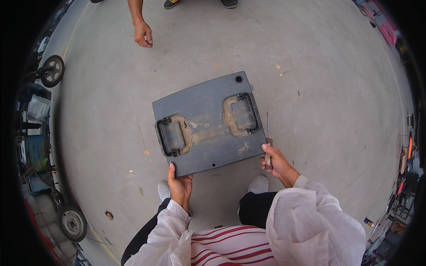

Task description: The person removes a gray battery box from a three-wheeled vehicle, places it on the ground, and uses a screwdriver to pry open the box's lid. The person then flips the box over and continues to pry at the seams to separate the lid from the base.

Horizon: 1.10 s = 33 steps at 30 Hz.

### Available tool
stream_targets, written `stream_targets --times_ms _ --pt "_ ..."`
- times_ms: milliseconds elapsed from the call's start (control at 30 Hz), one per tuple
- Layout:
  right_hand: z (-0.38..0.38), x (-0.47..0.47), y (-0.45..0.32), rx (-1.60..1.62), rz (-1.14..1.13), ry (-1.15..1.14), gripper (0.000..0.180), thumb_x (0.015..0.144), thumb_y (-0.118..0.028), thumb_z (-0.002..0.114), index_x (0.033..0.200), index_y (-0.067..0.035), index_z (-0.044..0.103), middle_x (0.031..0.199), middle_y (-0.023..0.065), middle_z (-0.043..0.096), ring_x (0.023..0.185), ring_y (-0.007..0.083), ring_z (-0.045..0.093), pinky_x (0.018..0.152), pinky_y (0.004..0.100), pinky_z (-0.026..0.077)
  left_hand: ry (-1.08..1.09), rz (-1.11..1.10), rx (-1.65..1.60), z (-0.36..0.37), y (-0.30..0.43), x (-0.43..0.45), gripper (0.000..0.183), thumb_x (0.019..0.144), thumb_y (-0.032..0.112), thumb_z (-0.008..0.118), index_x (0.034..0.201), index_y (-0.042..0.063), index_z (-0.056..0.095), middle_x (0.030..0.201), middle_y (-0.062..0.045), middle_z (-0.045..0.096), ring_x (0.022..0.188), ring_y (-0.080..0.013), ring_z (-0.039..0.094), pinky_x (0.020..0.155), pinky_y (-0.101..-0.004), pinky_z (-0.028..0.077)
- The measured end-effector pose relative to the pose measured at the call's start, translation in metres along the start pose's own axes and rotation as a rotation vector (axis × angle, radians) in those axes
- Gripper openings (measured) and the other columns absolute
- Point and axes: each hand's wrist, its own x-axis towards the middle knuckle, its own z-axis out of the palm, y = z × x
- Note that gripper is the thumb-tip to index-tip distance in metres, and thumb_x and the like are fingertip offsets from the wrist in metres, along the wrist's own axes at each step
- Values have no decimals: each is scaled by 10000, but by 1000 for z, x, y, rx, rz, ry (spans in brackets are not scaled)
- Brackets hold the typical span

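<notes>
A dark grey plastic case or cover (208, 133) lies between my hands, tilted in view, its right end higher. Two black folding handles, the left one (171, 135) and the right one (243, 114), sit in recesses caked with brown dirt. My left hand (180, 186) grips the lower left corner, thumb on top. With the thumb of my right hand (274, 159) on the lower right corner, the fingers also hold a screwdriver (268, 153), its shaft pointing away from me. What the fingers do under the case is hidden.
Another person's hand (143, 34) hangs over the concrete floor (316, 109) at the top left, with that person's shoes (229, 3) beyond. Wheeled vehicles with a front wheel (52, 70) and another wheel (72, 223) line the left side. Assorted items line the right edge.
</notes>
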Motion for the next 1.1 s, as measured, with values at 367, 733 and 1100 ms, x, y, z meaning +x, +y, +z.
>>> stream_targets --times_ms 367,733,1100 --pt "-54 7 33 -96 15 -357 576 760 -572 734 947 -111 442 652 69 582 542 157 578 453 274 433 154 -136 -84 -13 9 -11 642 888 599 417 1291 105 497 1302 -97 530 1189 -327 508 1001 -521 416" --pt "10 -11 -41 -382 -302 -281 423 891 -400 656 901 22 628 762 111 678 531 98 577 447 246 438 17 -126 346 70 82 -30 726 866 587 507 1351 60 389 1251 -203 450 1064 -361 562 922 -491 500" --pt "81 8 -132 -492 -304 -235 443 910 -423 617 866 17 600 772 135 664 535 112 574 422 268 439 291 -101 1368 157 186 44 709 792 623 477 1214 53 489 899 -137 565 830 -273 606 762 -408 514"
